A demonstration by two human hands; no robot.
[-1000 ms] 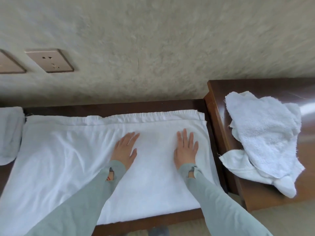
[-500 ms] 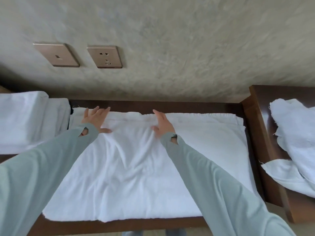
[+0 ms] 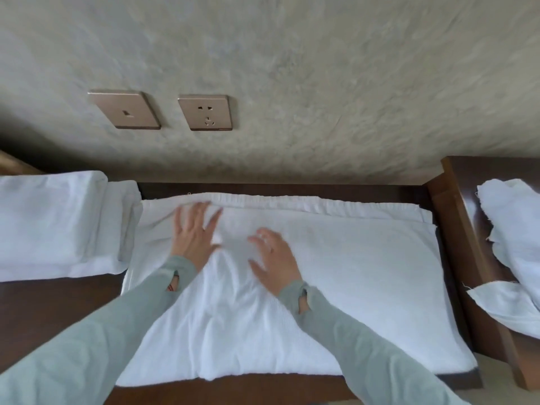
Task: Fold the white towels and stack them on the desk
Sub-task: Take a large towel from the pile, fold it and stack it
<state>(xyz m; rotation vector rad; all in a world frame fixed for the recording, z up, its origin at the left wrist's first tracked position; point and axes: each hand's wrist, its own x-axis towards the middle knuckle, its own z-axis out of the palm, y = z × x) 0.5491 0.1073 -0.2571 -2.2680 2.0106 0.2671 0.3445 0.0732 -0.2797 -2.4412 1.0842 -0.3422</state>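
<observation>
One large white terry towel [image 3: 336, 287] lies spread flat across the dark brown wooden desk [image 3: 52, 311], covering most of its top from the wall-side edge to the near edge. Two more lots of white cloth show: a folded white towel stack [image 3: 55, 223] sits on the desk just left of the spread towel, touching its left border, and a crumpled white towel heap [image 3: 514, 258] lies to the right of the spread towel on a separate, higher dark wooden side cabinet [image 3: 455, 217]; how many towels are in the stack or the heap cannot be told.

Two hands are in view, both in pale grey-green long sleeves [image 3: 87, 346] with thumb holes. The left hand [image 3: 194, 232] lies palm-down on the far left part of the spread towel, fingers straight and fanned, tips reaching the towel's ribbed far hem; it grips nothing. The right hand [image 3: 274, 258] rests just to the right of it on the same towel, palm down, fingers loosely bent and blurred, so whether they gather any cloth cannot be told. Wrinkles fan out in the towel between and below the hands.

Two bronze-coloured square wall plates [image 3: 125, 110] [image 3: 206, 112] sit on the textured beige wall above the spread towel's left half, one with a single slot, one a socket
</observation>
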